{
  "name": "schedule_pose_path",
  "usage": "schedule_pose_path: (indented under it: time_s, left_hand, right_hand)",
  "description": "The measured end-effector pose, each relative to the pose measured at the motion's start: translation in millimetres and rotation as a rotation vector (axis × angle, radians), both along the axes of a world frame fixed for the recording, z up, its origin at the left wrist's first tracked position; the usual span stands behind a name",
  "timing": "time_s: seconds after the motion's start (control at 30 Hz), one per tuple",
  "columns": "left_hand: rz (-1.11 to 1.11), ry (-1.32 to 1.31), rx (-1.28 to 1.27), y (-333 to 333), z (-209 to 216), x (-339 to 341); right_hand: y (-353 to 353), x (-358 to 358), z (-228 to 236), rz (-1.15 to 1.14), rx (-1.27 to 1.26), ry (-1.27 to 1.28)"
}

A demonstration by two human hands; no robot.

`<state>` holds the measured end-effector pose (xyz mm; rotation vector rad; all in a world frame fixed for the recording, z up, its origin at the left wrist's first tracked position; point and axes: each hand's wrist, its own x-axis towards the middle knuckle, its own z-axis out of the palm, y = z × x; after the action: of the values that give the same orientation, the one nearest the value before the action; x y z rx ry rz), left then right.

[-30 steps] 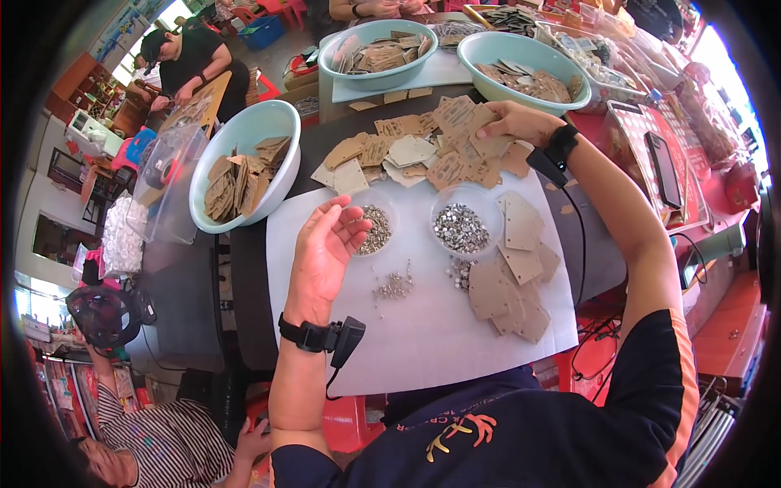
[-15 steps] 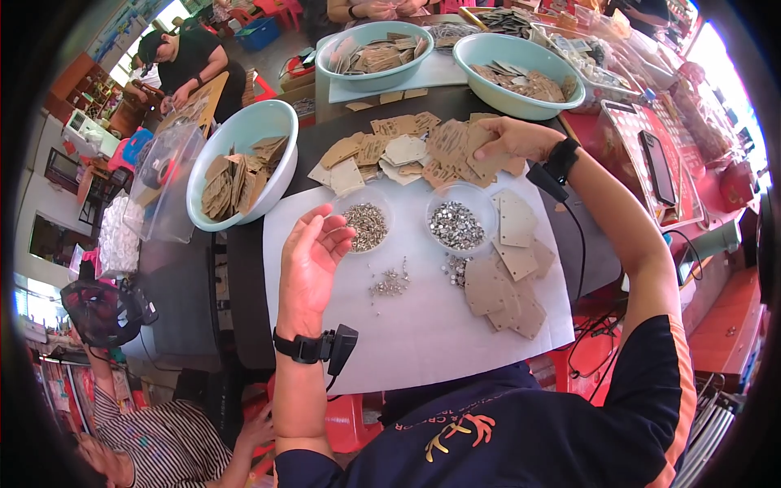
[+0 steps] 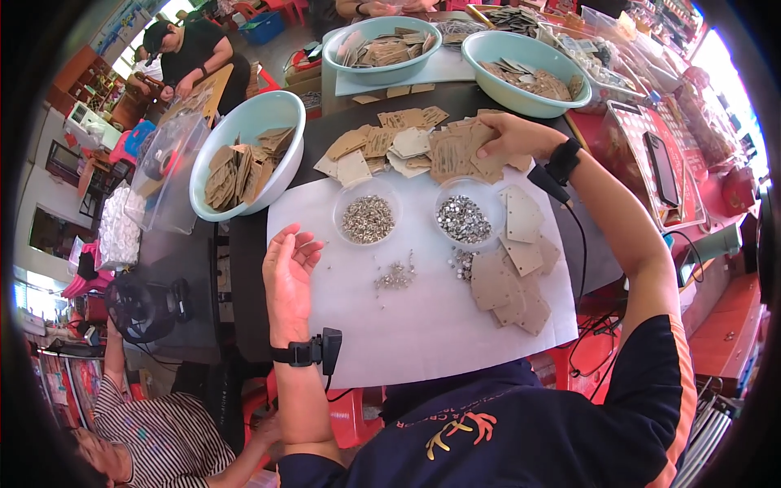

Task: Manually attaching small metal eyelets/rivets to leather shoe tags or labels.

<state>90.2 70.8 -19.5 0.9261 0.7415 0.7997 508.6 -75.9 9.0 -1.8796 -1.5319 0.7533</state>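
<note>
My left hand (image 3: 290, 272) is palm up over the left edge of the white sheet (image 3: 366, 342), fingers loosely curled and apart, nothing visible in it. Close by stands a clear round dish (image 3: 367, 213) of small metal rivets, with some loose rivets (image 3: 396, 276) below it. My right hand (image 3: 517, 138) reaches over the far pile, thumb and fingers around a brown flat piece (image 3: 486, 165); its fingertips are partly hidden. More brown pieces (image 3: 454, 154) and pale ones (image 3: 411, 143) lie beside it. A second dish (image 3: 464, 218) of silvery round caps sits below this hand.
Flat pieces with small holes (image 3: 521, 281) overlap on the sheet's right. Light-blue basins (image 3: 290, 167) of brown pieces stand left and behind. A phone (image 3: 661, 168) lies far right. A person in stripes (image 3: 159, 431) reaches to a black fan (image 3: 146, 309); another person (image 3: 195, 53) works far left.
My left hand has moved left, away from the rivet dish. My right hand stays at the brown pieces. The black fan at left has come down and right, and the view has shifted slightly.
</note>
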Motion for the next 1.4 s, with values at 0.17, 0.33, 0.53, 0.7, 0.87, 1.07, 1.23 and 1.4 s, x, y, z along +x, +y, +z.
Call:
schedule_pose_path:
  time_s: [0.17, 0.33, 0.53, 0.7, 0.87, 1.07, 1.23, 1.4]
  left_hand:
    - [0.014, 0.024, 0.044, 7.6, -17.8, 2.0]
    - [0.015, 0.058, 0.062, 14.9, -30.1, 0.4]
    - [0.015, 0.09, 0.112, 13.8, -31.5, -3.3]
    - [0.011, 0.064, 0.087, 16.7, -37.2, -1.4]
    - [0.012, 0.051, 0.081, 15.7, -35.3, -1.8]
    - [-0.024, 0.047, 0.094, 12.5, -26.8, 9.4]
    - [0.003, 0.075, 0.094, 13.8, -29.6, -3.6]
    - [-0.01, 0.072, 0.087, 15.1, -30.8, -0.2]
  right_hand:
    - [-10.2, 35.0, -2.6, -0.115, -0.232, 0.721]
    - [-1.7, 49.4, 13.5, -0.139, -0.121, 0.889]
    - [78.6, -13.5, 72.6, -0.163, -0.129, 0.906]
    - [179.9, -77.0, 88.2, 0.076, 0.007, 0.899]
    - [239.1, -110.7, 89.9, 0.263, -0.043, 0.782]
    - [206.8, -12.8, 38.6, 0.274, 0.083, -0.662]
    - [136.3, -16.3, 33.3, 0.391, -0.37, -0.348]
    - [122.0, -15.4, 12.5, 0.311, -0.222, -0.424]
